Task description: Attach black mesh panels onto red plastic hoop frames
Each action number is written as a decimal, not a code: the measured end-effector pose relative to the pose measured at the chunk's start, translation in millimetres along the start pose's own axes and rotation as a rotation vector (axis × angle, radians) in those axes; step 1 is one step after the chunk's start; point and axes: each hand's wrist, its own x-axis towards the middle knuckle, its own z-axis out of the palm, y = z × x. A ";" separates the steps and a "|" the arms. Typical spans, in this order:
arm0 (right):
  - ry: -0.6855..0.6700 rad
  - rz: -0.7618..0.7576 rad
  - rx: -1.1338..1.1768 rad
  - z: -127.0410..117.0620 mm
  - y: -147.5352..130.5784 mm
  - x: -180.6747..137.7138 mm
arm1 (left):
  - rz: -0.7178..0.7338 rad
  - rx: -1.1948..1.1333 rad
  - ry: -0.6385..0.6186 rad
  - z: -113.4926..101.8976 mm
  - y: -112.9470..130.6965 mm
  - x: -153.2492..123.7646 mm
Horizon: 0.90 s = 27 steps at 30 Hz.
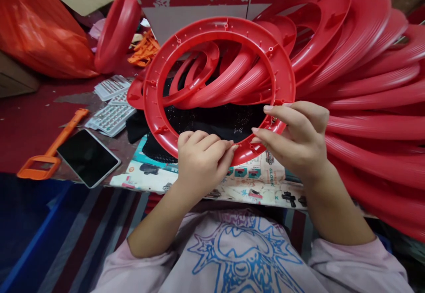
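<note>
A red plastic ring (226,26) stands tilted in front of me, its hollow side with pegs and screw posts facing me. My left hand (204,158) is closed round the ring's lower rim. At the lower right of the ring is my right hand (294,136), its thumb and index finger bent about a small shiny piece (273,120). That piece is too small to name. Under the ring lies a black perforated cloth (215,122) on a printed cardboard sheet (146,173).
Many red rings (372,94) are piled on the right. To the left lie a phone (89,156), an orange plastic handle (55,147), trays of small round parts (111,118) and orange pieces (145,48). Behind stand a red-and-white carton (192,12) and an orange bag (43,27).
</note>
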 end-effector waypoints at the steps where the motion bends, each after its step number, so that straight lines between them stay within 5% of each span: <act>1: -0.007 0.000 0.006 -0.5 0.1 0.2 | -0.003 -0.002 -0.003 -0.2 -0.3 -0.3; 11: -0.034 -0.007 -0.050 -6.5 -10.2 5.0 | -0.026 0.008 0.012 1.5 4.8 1.7; 27: -0.185 0.257 -0.035 -1.9 -22.5 6.8 | -0.010 0.058 0.014 5.1 6.5 1.8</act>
